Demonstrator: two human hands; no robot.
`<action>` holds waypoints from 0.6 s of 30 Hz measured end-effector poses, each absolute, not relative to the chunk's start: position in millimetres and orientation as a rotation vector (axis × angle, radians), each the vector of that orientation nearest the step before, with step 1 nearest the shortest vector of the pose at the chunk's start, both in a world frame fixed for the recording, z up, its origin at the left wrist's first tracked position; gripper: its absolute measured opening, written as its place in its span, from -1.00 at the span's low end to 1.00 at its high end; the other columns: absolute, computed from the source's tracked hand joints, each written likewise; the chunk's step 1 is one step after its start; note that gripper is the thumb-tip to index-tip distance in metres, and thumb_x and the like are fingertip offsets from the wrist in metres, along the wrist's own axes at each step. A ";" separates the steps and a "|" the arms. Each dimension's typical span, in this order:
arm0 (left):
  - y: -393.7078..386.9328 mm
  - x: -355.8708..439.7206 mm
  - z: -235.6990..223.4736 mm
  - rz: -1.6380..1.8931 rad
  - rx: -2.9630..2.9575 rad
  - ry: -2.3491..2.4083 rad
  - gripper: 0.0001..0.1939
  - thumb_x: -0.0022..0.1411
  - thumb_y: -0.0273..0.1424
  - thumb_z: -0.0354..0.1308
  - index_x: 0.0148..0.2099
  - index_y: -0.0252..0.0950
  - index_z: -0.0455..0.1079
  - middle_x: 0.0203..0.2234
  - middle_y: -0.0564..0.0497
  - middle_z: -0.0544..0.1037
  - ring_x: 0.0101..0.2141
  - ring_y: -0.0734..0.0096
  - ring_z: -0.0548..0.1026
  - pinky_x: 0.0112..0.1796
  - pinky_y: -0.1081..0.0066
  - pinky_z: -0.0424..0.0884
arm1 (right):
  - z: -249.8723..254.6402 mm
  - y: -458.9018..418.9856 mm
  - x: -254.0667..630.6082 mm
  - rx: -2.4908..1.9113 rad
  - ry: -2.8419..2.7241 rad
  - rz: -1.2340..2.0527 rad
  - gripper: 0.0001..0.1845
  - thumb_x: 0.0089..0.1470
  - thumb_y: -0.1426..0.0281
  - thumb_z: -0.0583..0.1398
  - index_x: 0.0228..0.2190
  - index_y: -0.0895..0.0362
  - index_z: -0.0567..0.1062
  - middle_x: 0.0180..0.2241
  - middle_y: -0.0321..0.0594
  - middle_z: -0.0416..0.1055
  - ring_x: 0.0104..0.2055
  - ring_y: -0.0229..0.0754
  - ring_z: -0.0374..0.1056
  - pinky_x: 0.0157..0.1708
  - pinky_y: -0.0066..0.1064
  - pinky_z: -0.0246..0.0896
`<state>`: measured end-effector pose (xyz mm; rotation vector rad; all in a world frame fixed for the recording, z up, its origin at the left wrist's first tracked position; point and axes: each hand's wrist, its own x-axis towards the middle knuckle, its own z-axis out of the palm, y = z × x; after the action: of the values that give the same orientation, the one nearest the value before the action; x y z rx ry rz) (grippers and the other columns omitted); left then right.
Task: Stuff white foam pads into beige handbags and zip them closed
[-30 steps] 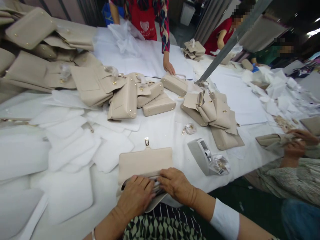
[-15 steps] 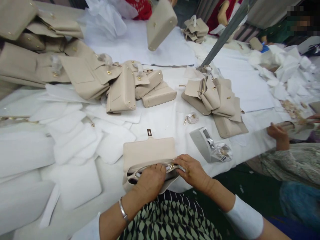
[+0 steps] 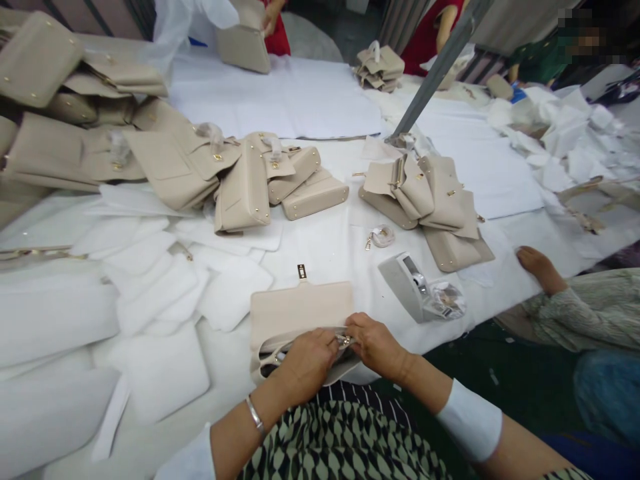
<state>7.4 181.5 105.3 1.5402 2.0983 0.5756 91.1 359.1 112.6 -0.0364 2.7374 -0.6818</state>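
Note:
A beige handbag [image 3: 301, 308] lies at the table's front edge, its flap folded back and a metal clasp [image 3: 301, 271] at the flap's far end. Its mouth is open toward me. Over the opening, my left hand [image 3: 309, 363] has its fingers closed on the inner edge near the zip; the fingertips are partly hidden. My right hand [image 3: 379, 345] pinches the right end of the bag's rim, beside a small gold zip end [image 3: 346, 341].
More beige bags [image 3: 240, 180] are heaped at the back left, others [image 3: 435, 200] at the right. White padding sheets [image 3: 165, 373] cover the left side. A grey dispenser [image 3: 404, 287], a coiled strap [image 3: 381, 237] and a slanting metal post [image 3: 440, 70] stand or lie rightward. A co-worker's hand [image 3: 543, 267] rests at the right edge.
My right hand has closed in on the bag's right end, its fingers more bunched. Across the table, a person's bag has moved left. The co-worker's hand at right has let go of a bag.

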 end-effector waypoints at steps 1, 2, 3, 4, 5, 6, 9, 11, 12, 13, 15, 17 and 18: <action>184.9 7.1 106.2 0.584 1.539 2.080 -0.81 0.27 -0.54 -0.07 -0.15 -0.31 0.35 -0.29 -0.02 0.46 -0.25 0.30 0.41 -0.20 0.34 0.35 | 111.2 360.6 91.9 -0.046 2.739 -0.714 -0.86 -0.01 0.59 0.11 -0.38 0.18 0.42 -0.25 -0.15 0.34 -0.16 -0.17 0.25 -0.11 -0.39 0.23; 187.7 6.9 107.1 0.586 1.539 2.060 -0.79 0.26 -0.56 -0.07 -0.15 -0.32 0.35 -0.28 -0.03 0.46 -0.25 0.30 0.41 -0.19 0.34 0.34 | 110.7 361.9 91.8 -0.050 2.741 -0.737 -0.86 -0.02 0.60 0.11 -0.39 0.18 0.42 -0.26 -0.15 0.34 -0.16 -0.17 0.25 -0.12 -0.39 0.24; 189.6 6.6 108.2 0.590 1.534 2.041 -0.79 0.25 -0.56 -0.07 -0.14 -0.32 0.35 -0.27 -0.04 0.46 -0.25 0.29 0.41 -0.18 0.33 0.35 | 111.0 363.0 91.1 -0.048 2.744 -0.754 -0.86 -0.03 0.61 0.11 -0.41 0.18 0.42 -0.26 -0.15 0.34 -0.17 -0.17 0.26 -0.12 -0.39 0.24; 190.6 6.5 109.3 0.598 1.526 2.021 -0.78 0.24 -0.56 -0.07 -0.12 -0.32 0.35 -0.25 -0.05 0.46 -0.24 0.28 0.41 -0.17 0.33 0.35 | 112.0 363.9 90.5 -0.043 2.750 -0.769 -0.85 -0.04 0.62 0.12 -0.41 0.19 0.42 -0.26 -0.14 0.35 -0.16 -0.16 0.26 -0.11 -0.38 0.24; 190.6 6.6 110.5 0.609 1.517 1.998 -0.76 0.23 -0.56 -0.06 -0.10 -0.32 0.34 -0.22 -0.07 0.46 -0.21 0.27 0.40 -0.16 0.32 0.35 | 113.3 364.3 90.1 -0.038 2.752 -0.786 -0.85 -0.05 0.63 0.12 -0.41 0.19 0.42 -0.26 -0.14 0.35 -0.16 -0.16 0.27 -0.11 -0.38 0.25; 189.8 7.1 111.6 0.623 1.506 1.972 -0.73 0.21 -0.56 -0.06 -0.06 -0.31 0.32 -0.19 -0.09 0.45 -0.18 0.26 0.40 -0.14 0.31 0.34 | 114.6 364.4 90.4 -0.032 2.752 -0.804 -0.84 -0.06 0.63 0.13 -0.40 0.19 0.42 -0.25 -0.14 0.35 -0.15 -0.16 0.27 -0.11 -0.39 0.25; 186.7 10.5 112.9 0.632 1.449 1.950 -0.63 0.17 -0.59 -0.06 0.03 -0.28 0.26 -0.11 -0.12 0.41 -0.08 0.23 0.37 -0.06 0.27 0.31 | 116.7 364.1 94.2 0.007 2.737 -0.862 -0.82 -0.08 0.62 0.16 -0.38 0.18 0.45 -0.23 -0.15 0.37 -0.15 -0.17 0.29 -0.12 -0.39 0.25; 186.8 13.8 111.7 0.610 1.439 1.933 -0.62 0.16 -0.60 -0.06 0.03 -0.28 0.26 -0.13 -0.11 0.43 -0.08 0.22 0.37 -0.05 0.26 0.31 | 117.3 368.3 94.8 -0.003 2.684 -0.965 -0.86 -0.09 0.58 0.21 -0.41 0.16 0.47 -0.25 -0.19 0.39 -0.17 -0.19 0.31 -0.14 -0.41 0.26; 187.5 15.5 110.8 0.600 1.442 1.930 -0.63 0.16 -0.60 -0.06 0.02 -0.28 0.27 -0.15 -0.11 0.44 -0.09 0.22 0.38 -0.06 0.26 0.31 | 118.2 373.7 92.6 -0.015 2.642 -1.047 -0.89 -0.09 0.54 0.23 -0.42 0.15 0.48 -0.27 -0.22 0.40 -0.21 -0.21 0.32 -0.17 -0.44 0.27; 188.2 17.1 109.9 0.591 1.450 1.929 -0.65 0.17 -0.59 -0.06 0.00 -0.28 0.28 -0.17 -0.11 0.45 -0.11 0.22 0.39 -0.07 0.27 0.32 | 119.7 382.0 88.1 -0.012 2.606 -1.130 -0.91 -0.06 0.50 0.23 -0.41 0.14 0.49 -0.29 -0.24 0.41 -0.24 -0.24 0.34 -0.21 -0.46 0.28; 188.8 19.5 108.7 0.579 1.467 1.942 -0.68 0.17 -0.58 -0.04 -0.04 -0.27 0.30 -0.20 -0.10 0.46 -0.14 0.22 0.41 -0.09 0.28 0.33 | 124.1 407.8 71.2 0.099 2.644 -1.176 -0.91 0.05 0.43 0.18 -0.36 0.13 0.50 -0.30 -0.25 0.42 -0.29 -0.27 0.35 -0.25 -0.47 0.28; 187.5 20.3 108.4 0.578 1.469 1.972 -0.71 0.17 -0.58 -0.04 -0.07 -0.26 0.30 -0.22 -0.08 0.46 -0.17 0.23 0.42 -0.11 0.30 0.33 | 127.5 444.0 44.8 0.361 2.807 -0.867 -0.82 0.13 0.40 0.10 -0.28 0.13 0.49 -0.24 -0.21 0.42 -0.23 -0.25 0.35 -0.18 -0.43 0.26; 186.4 20.1 108.4 0.581 1.466 1.986 -0.71 0.17 -0.58 -0.04 -0.08 -0.25 0.30 -0.23 -0.06 0.46 -0.17 0.25 0.42 -0.12 0.31 0.33 | 127.4 464.3 29.2 0.492 2.860 -0.611 -0.79 0.14 0.38 0.09 -0.24 0.13 0.49 -0.19 -0.18 0.41 -0.17 -0.22 0.34 -0.12 -0.39 0.23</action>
<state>20.1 186.4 108.4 1.4655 1.9856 0.5815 29.2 464.3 127.4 0.4917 2.8603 -0.6106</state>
